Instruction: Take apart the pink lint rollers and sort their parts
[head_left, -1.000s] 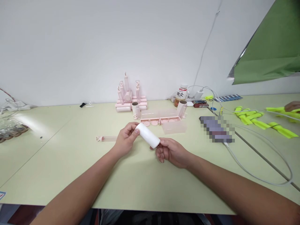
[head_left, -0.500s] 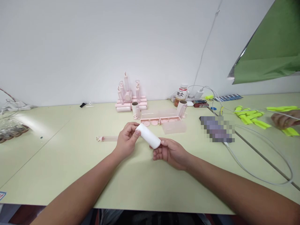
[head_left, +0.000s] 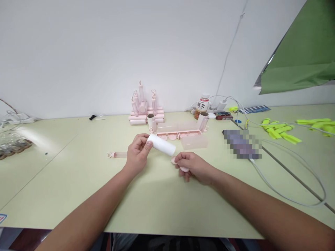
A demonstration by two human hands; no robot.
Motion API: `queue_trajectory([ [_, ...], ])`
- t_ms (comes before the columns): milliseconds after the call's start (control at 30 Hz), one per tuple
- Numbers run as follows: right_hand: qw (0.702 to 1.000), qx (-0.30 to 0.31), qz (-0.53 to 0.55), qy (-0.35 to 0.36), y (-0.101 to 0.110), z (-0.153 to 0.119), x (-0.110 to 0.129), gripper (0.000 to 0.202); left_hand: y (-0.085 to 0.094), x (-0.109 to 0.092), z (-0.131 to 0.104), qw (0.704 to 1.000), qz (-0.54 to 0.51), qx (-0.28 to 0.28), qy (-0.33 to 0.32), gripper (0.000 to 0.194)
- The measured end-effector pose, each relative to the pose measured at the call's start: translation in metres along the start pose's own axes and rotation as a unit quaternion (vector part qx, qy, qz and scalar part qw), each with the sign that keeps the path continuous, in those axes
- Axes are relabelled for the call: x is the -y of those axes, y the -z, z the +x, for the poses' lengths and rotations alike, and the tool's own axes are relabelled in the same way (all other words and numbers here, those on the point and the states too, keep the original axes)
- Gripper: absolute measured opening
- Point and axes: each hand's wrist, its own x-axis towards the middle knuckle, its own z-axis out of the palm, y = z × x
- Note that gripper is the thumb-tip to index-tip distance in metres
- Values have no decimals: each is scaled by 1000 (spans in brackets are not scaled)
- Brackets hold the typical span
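Observation:
My left hand (head_left: 138, 153) is closed round the left end of a white cardboard tube (head_left: 162, 144), which tilts down to the right above the table. Just past its lower end, my right hand (head_left: 192, 166) pinches a pale pink round cap (head_left: 173, 160). A second pink disc (head_left: 184, 168) shows among the same fingers, slightly blurred. Beyond the tube lie pink trays (head_left: 167, 134) with round pink pieces in them, and a translucent pink sheet or sleeve (head_left: 194, 142). A clear pink tube with a heart-shaped loop (head_left: 119, 154) lies left of my left hand.
Finished-looking pink tubes (head_left: 142, 108) are stacked by the wall. Brown-lined cardboard tubes (head_left: 202, 121) stand near a bottle (head_left: 202, 106). A blurred-out phone (head_left: 240, 143) with a white cable lies right, near neon yellow strips (head_left: 281, 130). Bagged items (head_left: 15, 144) lie far left.
My right hand has come away from the tube's lower end and now has pink round pieces in its fingers. The tube has tipped flatter. Another person's hand at far right has left view.

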Motion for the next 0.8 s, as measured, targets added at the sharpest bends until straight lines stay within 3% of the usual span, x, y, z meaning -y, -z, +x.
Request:
queue_trajectory([
  [100,977,41,-208,-26,17,-9,9,8,1,3,1,1000,-6,0,8,30],
  [233,936,62,-344,-34,43,-21,26,8,1,4,0,1000,-13,8,8,28],
  [433,885,46,-463,5,67,-24,39,9,-1,4,-1,1000,-19,10,22,30],
  [633,841,-26,-540,3,72,-27,46,10,-2,5,0,999,-39,9,32,29],
  [800,828,-76,-556,1,74,-30,50,8,-2,8,-1,998,-40,6,40,29],
])
